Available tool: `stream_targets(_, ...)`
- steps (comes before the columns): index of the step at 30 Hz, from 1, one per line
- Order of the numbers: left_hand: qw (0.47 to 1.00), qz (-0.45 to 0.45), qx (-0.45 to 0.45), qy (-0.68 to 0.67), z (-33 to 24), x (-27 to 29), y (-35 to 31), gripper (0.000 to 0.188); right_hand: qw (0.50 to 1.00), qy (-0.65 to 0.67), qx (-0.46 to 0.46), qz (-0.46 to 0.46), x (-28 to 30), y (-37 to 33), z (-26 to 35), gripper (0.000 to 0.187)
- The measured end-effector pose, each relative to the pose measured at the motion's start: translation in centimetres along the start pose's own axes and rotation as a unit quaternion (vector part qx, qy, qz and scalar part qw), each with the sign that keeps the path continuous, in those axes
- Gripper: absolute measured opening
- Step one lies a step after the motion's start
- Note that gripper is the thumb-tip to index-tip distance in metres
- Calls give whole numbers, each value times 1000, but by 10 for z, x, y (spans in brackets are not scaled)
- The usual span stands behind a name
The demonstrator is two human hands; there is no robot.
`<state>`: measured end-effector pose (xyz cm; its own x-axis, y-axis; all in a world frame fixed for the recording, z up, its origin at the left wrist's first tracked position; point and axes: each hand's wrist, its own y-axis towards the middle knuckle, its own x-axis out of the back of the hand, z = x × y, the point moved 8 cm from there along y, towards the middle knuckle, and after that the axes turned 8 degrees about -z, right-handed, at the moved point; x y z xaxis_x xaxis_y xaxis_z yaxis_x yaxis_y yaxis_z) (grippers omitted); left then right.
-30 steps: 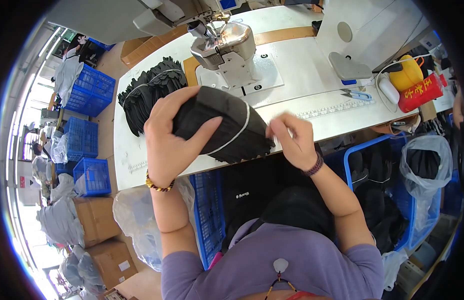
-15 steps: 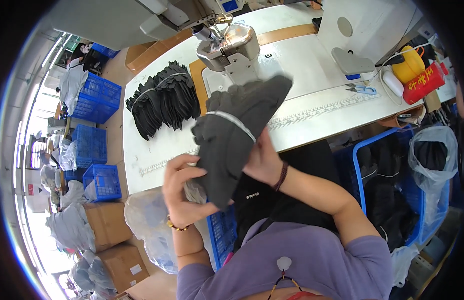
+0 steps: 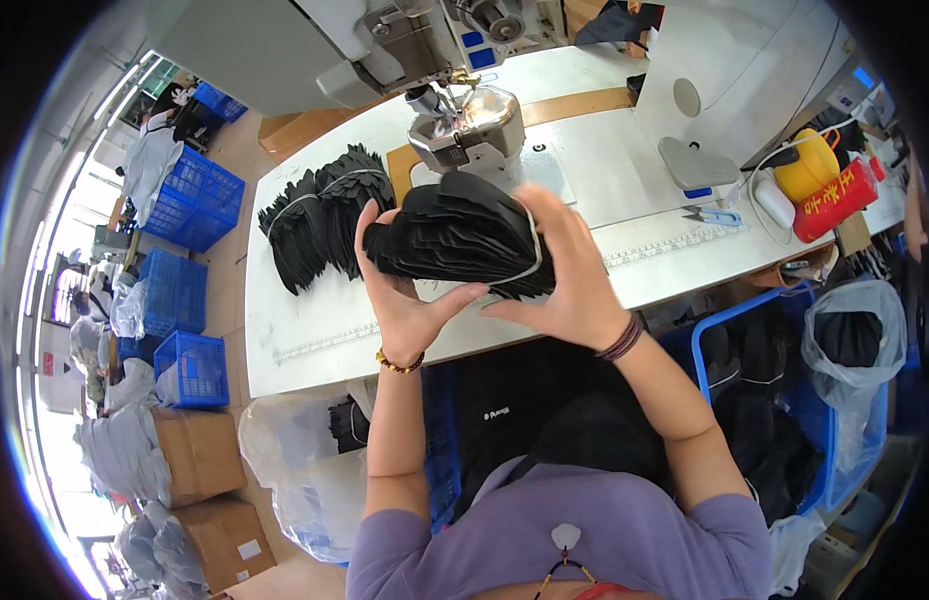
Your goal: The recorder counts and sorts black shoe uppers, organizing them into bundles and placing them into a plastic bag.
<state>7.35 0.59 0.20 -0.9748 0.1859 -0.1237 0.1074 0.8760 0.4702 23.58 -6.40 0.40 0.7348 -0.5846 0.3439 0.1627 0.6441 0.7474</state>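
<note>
Both my hands grip a thick bundle of black fabric pieces (image 3: pixel 455 235), stacked in layers with a pale band tied round its right part. My left hand (image 3: pixel 405 305) clasps its left end, thumb along the lower side. On the right end, my right hand (image 3: pixel 577 275) has its fingers over the top and the thumb beneath. The bundle is raised above the front of the white table (image 3: pixel 310 345). Behind its left end, two more banded bundles of black pieces (image 3: pixel 320 210) lie side by side on the table. The sewing machine (image 3: pixel 470 125) stands just beyond the held bundle.
Thread snips (image 3: pixel 720 215) lie by a ruler strip (image 3: pixel 675 243) at the table's right. Beyond are a red can (image 3: pixel 835 200) and a yellow container (image 3: pixel 807 165). A blue crate (image 3: pixel 700 350) of black pieces stands at lower right; a plastic bag (image 3: pixel 295 470) hangs at lower left.
The bundle has turned from a steep tilt to nearly level, its layered edges now facing me. My hands have shifted to its two ends, the right hand moving up and right.
</note>
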Motion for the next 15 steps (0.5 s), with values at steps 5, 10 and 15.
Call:
stream_targets(5,986,10,-111,123,-24,-3,12,128,942,224,-190,164,-15,22,-28,90)
stream_targets(10,922,37,-260,285,-66,-27,13,109,963,222,-133,79,-14,17,-10,66)
stream_targets(15,862,100,-287,406,-66,-60,18,76,918,345,-188,59,-11,12,-31,69)
